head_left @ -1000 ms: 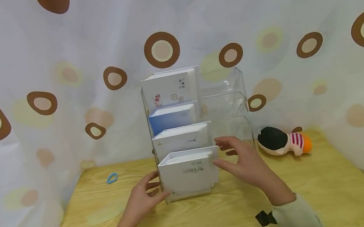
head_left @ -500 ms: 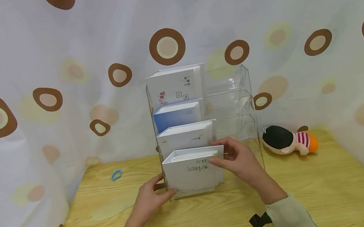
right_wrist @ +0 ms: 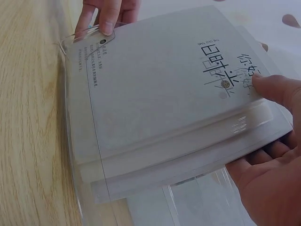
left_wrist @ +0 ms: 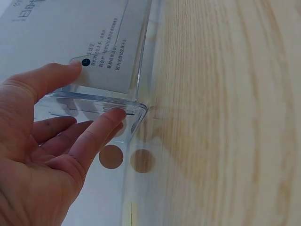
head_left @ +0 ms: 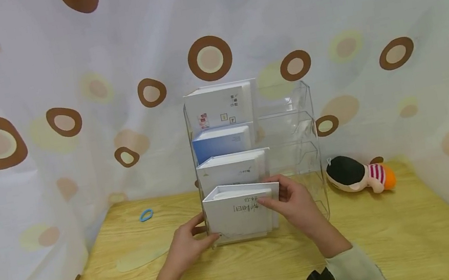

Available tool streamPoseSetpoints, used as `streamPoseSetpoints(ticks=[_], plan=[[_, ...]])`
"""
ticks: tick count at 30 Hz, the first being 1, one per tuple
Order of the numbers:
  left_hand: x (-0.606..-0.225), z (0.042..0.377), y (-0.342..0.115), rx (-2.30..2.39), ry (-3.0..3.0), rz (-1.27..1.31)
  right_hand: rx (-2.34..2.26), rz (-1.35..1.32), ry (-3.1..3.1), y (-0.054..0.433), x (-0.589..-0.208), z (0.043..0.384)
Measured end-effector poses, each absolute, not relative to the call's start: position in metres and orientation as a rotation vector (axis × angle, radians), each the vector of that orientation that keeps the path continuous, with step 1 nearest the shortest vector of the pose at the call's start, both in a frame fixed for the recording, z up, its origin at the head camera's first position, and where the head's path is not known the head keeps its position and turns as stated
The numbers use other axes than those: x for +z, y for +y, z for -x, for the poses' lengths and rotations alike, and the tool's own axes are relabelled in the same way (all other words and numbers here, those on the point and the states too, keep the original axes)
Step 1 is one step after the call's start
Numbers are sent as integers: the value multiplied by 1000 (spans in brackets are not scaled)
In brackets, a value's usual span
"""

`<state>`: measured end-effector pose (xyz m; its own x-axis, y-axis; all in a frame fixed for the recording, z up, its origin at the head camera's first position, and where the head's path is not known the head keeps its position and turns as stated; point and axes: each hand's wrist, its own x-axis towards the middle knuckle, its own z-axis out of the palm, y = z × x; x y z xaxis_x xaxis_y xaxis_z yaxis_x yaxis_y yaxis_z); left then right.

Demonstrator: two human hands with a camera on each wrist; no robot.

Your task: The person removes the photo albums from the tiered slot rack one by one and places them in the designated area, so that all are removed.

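A white photo album [head_left: 237,214] with dark lettering stands in the lowest front pocket of a clear plastic rack [head_left: 319,163]. My right hand [head_left: 295,202] grips its upper right corner, thumb on the front cover and fingers behind the back cover, as the right wrist view shows. The covers part at the top. My left hand [head_left: 186,245] holds the rack's lower left corner. In the left wrist view its thumb lies on the clear front lip [left_wrist: 101,61] and its fingers reach along the outside of the side panel.
Behind the front album, the upper tiers hold another white album [head_left: 229,169], a blue one [head_left: 221,145] and a tall white one [head_left: 214,104]. A soft doll [head_left: 359,174] lies right of the rack on the wooden table [head_left: 238,276]. To the left lies a blue ring [head_left: 146,215].
My right hand has come from beside the front album onto its right edge and taken hold of it. My left hand keeps its place at the rack's corner. The head view has shifted slightly.
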<state>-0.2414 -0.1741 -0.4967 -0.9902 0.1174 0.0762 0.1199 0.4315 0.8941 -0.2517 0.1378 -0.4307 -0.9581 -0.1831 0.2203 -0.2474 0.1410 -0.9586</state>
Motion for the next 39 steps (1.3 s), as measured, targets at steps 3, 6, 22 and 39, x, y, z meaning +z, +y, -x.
streamPoseSetpoints(ticks=[3, 6, 22, 39], plan=[[-496, 242, -173, -1657, -2653, 221, 1970, -424, -2345, 138, -430, 251], [-496, 242, -173, -1658, -2654, 207, 1969, -415, -2345, 137, -430, 251], [-493, 240, -176, -1623, -2683, 249, 1947, -376, -2348, 131, -427, 246], [-492, 239, -177, -1631, -2684, 250, 1955, -388, -2345, 129, -424, 244]])
